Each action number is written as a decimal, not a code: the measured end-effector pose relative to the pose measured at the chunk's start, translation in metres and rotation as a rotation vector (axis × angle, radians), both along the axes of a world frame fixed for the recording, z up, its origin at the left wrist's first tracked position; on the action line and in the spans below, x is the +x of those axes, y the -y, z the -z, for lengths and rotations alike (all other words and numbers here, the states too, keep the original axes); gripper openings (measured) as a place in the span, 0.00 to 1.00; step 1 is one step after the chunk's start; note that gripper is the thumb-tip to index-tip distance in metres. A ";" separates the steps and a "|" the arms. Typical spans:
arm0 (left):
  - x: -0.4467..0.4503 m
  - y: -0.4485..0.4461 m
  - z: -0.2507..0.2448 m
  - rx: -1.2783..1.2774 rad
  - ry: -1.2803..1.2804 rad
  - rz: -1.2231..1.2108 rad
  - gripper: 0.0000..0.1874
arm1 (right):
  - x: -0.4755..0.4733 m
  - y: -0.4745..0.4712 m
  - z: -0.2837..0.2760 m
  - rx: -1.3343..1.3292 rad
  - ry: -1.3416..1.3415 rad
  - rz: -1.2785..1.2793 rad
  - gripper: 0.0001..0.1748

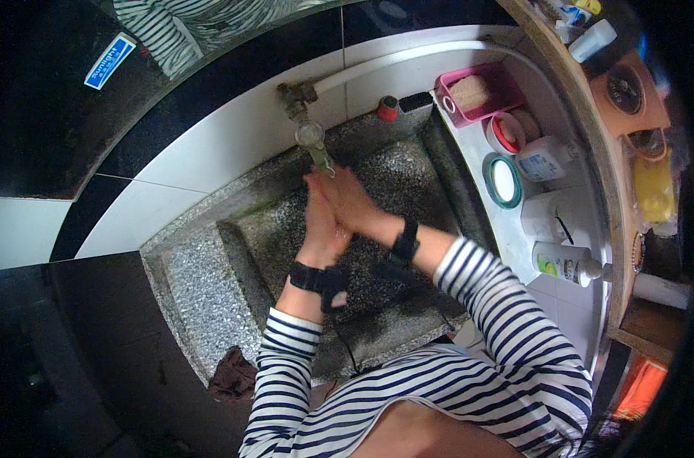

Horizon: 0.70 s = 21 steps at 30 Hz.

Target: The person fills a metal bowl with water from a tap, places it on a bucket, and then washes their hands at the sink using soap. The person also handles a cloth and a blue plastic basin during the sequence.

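My left hand (pixel 319 223) and my right hand (pixel 353 200) are pressed together over the speckled stone sink (pixel 198 286), right below the water tap (pixel 310 134). The right hand overlaps the left, and most fingers are blurred or covered. A green nozzle (pixel 322 160) on the tap reaches down to the fingertips, with a watery glint at its end. Wet shine shows on the left palm. Whether anything lies between the palms is hidden. Each wrist wears a black strap (pixel 405 240), below a striped sleeve.
On the right ledge stand a pink basket (pixel 467 117) with a sponge, a green-rimmed tub (pixel 503 181) and a pump bottle (pixel 562 263). A red-capped item (pixel 387 109) sits on the sink's back rim. A dark brown cloth (pixel 232 375) drapes over the front left corner.
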<state>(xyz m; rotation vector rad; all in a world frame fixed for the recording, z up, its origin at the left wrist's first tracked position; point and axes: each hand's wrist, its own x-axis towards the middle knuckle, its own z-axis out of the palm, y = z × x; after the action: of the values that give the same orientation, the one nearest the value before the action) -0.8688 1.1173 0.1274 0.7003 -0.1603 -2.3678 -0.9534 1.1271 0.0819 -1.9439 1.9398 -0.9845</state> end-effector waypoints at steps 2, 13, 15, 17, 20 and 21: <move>-0.003 -0.015 0.001 -0.176 0.119 0.030 0.25 | -0.018 0.001 -0.007 -0.077 -0.139 -0.063 0.16; -0.008 0.015 0.014 -0.196 0.149 0.087 0.08 | 0.008 -0.023 -0.039 0.260 1.335 -0.009 0.11; -0.006 0.018 0.022 -0.351 0.158 0.112 0.07 | 0.009 -0.027 -0.040 0.137 1.687 -0.037 0.13; -0.004 0.022 0.030 -0.200 0.160 0.110 0.08 | 0.007 -0.028 -0.038 0.178 1.960 0.016 0.16; -0.005 0.026 0.039 -0.081 0.117 0.034 0.12 | -0.001 -0.027 -0.031 0.346 0.967 -0.037 0.18; -0.007 0.026 0.039 -0.051 0.109 0.004 0.13 | -0.006 -0.027 -0.029 0.310 0.562 -0.081 0.18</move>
<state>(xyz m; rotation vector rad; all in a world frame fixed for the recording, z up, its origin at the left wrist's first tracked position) -0.8754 1.0918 0.0882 0.8050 -0.2685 -2.3214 -0.9599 1.1536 0.1111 -1.3755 1.5670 -1.0002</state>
